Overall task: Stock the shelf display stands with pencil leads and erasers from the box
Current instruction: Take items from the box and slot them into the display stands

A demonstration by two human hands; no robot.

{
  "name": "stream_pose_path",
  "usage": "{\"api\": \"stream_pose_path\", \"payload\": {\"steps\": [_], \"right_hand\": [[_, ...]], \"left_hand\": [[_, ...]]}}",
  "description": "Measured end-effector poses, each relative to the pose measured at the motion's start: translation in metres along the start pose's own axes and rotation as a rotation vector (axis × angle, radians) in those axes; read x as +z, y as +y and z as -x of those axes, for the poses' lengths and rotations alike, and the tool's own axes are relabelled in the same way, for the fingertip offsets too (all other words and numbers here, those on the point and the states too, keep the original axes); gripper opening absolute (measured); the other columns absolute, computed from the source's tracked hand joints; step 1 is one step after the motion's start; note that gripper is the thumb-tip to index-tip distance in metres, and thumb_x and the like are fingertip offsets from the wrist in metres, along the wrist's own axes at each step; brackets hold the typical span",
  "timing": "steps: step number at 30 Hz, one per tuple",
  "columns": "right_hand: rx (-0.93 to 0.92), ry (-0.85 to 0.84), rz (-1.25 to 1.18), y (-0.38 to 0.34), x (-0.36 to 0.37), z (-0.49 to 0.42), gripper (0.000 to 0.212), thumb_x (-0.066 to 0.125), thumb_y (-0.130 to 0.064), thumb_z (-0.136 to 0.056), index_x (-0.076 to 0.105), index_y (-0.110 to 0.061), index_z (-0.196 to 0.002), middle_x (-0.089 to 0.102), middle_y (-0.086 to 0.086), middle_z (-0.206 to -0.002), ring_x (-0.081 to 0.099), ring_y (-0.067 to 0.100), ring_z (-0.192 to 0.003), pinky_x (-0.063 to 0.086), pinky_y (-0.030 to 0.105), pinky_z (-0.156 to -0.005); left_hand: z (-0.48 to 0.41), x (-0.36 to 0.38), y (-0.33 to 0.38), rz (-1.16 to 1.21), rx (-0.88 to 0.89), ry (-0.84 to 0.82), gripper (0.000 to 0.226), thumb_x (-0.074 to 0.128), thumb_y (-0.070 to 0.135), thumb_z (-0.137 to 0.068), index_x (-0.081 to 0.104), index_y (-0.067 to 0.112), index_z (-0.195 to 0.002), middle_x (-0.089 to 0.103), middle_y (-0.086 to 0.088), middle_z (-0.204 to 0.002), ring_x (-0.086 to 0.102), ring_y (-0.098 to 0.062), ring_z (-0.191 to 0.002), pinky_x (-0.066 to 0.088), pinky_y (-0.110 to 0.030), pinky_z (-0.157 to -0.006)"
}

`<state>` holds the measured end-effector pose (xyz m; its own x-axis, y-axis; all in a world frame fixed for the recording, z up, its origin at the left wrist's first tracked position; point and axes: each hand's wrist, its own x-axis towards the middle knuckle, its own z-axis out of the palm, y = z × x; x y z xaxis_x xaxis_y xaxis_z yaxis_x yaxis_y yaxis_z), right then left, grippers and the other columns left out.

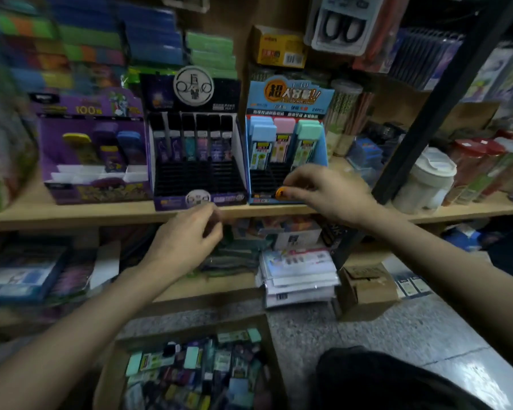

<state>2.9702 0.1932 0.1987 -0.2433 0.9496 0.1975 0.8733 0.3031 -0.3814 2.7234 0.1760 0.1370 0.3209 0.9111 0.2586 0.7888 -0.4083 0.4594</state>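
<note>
Steady the blue cardboard eraser stand (288, 149) at centre frame with your right hand (323, 193), fingers pinched on its front lip; your left hand (187, 238) curls loosely, seemingly empty; stock sits in the open cardboard box (190, 368) at bottom centre.

A blue display stand (290, 137) sits on the wooden shelf holding 3 upright erasers (285, 143), blue, pink and mint, in its back row. Just beside it on the left, a black-and-purple display stand (197, 149) carries 6 upright pencil lead cases (194, 142) at the back. On the floor below, an open cardboard box (190, 371) holds jumbled erasers and cases.
</note>
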Motion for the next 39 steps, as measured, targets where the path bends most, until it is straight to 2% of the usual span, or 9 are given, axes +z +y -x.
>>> {"api": "stream_pose_path", "payload": {"steps": [4, 11, 17, 20, 25, 29, 34, 36, 39], "right_hand": [[-0.086, -0.362, 0.005, -0.026, 0.068, 0.045, 0.02, 0.061, -0.025, -0.091, 0.064, -0.009, -0.103, 0.066, 0.005, -0.099, 0.056, 0.011, -0.086, 0.037, 0.02, -0.07], [0.108, -0.734, 0.029, -0.012, 0.213, 0.118, 0.019, 0.056, -0.027, -0.093, 0.051, -0.015, -0.079, 0.06, 0.014, -0.092, 0.058, 0.028, -0.094, 0.033, 0.027, -0.067], [0.328, -0.858, 0.01, 0.015, 0.323, 0.188, 0.035, 0.055, -0.028, -0.093, 0.051, -0.011, -0.124, 0.057, 0.015, -0.124, 0.055, 0.03, -0.111, 0.044, 0.032, -0.086], [0.33, -0.881, 0.051, 0.021, 0.358, 0.209, 0.047, 0.058, -0.031, -0.091, 0.044, -0.012, -0.131, 0.048, 0.016, -0.134, 0.049, 0.032, -0.12, 0.043, 0.035, -0.095], [0.053, -0.822, 0.214, 0.025, 0.385, 0.221, 0.075, 0.059, -0.034, -0.088, 0.017, -0.018, -0.148, 0.014, 0.007, -0.155, 0.02, 0.029, -0.14, 0.026, 0.043, -0.11], [0.278, -0.807, 0.143, 0.026, 0.398, 0.204, 0.088, 0.056, -0.046, -0.089, -0.003, -0.025, -0.151, -0.005, 0.002, -0.159, 0.003, 0.03, -0.145, 0.015, 0.048, -0.114], [0.376, -0.853, 0.103, 0.017, 0.414, 0.212, 0.088, 0.046, -0.05, -0.093, -0.011, -0.017, -0.15, -0.016, 0.01, -0.158, -0.018, 0.036, -0.143, 0.002, 0.048, -0.117], [0.346, -0.799, 0.134, 0.007, 0.419, 0.226, 0.087, 0.044, -0.051, -0.093, -0.012, -0.013, -0.149, -0.015, 0.012, -0.158, -0.02, 0.035, -0.143, -0.001, 0.049, -0.117], [0.296, -0.715, 0.14, -0.007, 0.418, 0.245, 0.079, 0.037, -0.052, -0.096, -0.003, -0.013, -0.151, -0.011, 0.01, -0.158, -0.015, 0.031, -0.145, -0.002, 0.046, -0.117]], "left_hand": [[0.053, 0.034, -0.04, -0.02, -0.118, -0.35, 0.008, 0.053, 0.027, -0.093, 0.056, 0.02, -0.095, 0.061, 0.002, -0.096, 0.059, -0.018, -0.089, 0.052, -0.039, -0.076], [0.157, 0.126, -0.125, 0.161, -0.499, -0.58, 0.003, 0.056, 0.012, -0.09, 0.054, 0.013, -0.089, 0.062, -0.012, -0.095, 0.059, -0.027, -0.092, 0.042, -0.029, -0.072], [0.24, 0.188, -0.171, 0.293, -0.768, -0.563, 0.016, 0.061, 0.003, -0.086, 0.054, -0.001, -0.1, 0.059, -0.023, -0.103, 0.057, -0.035, -0.098, 0.042, -0.033, -0.078], [0.266, 0.206, -0.179, 0.22, -0.891, -0.495, 0.041, 0.065, 0.015, -0.086, 0.049, 0.003, -0.122, 0.05, -0.02, -0.121, 0.052, -0.034, -0.111, 0.044, -0.037, -0.091], [0.292, 0.224, -0.184, 0.163, -0.837, -0.549, 0.072, 0.062, 0.026, -0.089, 0.022, 0.015, -0.148, 0.007, -0.017, -0.156, 0.013, -0.037, -0.143, 0.024, -0.04, -0.113], [0.305, 0.229, -0.184, 0.174, -0.734, -0.628, 0.071, 0.049, 0.034, -0.096, 0.009, 0.015, -0.151, -0.004, -0.014, -0.158, -0.001, -0.029, -0.146, 0.017, -0.036, -0.116], [0.315, 0.233, -0.175, 0.288, -0.733, -0.576, 0.065, 0.045, 0.034, -0.097, 0.012, 0.019, -0.151, -0.007, -0.008, -0.159, 0.005, -0.027, -0.146, 0.021, -0.036, -0.113], [0.313, 0.237, -0.176, 0.332, -0.815, -0.485, 0.054, 0.047, 0.033, -0.097, 0.029, 0.017, -0.146, 0.009, -0.009, -0.157, 0.021, -0.029, -0.142, 0.027, -0.038, -0.111], [0.302, 0.244, -0.186, 0.431, -0.959, -0.247, 0.025, 0.055, 0.023, -0.094, 0.061, 0.008, -0.112, 0.044, -0.021, -0.13, 0.055, -0.029, -0.106, 0.043, -0.037, -0.098]]}}
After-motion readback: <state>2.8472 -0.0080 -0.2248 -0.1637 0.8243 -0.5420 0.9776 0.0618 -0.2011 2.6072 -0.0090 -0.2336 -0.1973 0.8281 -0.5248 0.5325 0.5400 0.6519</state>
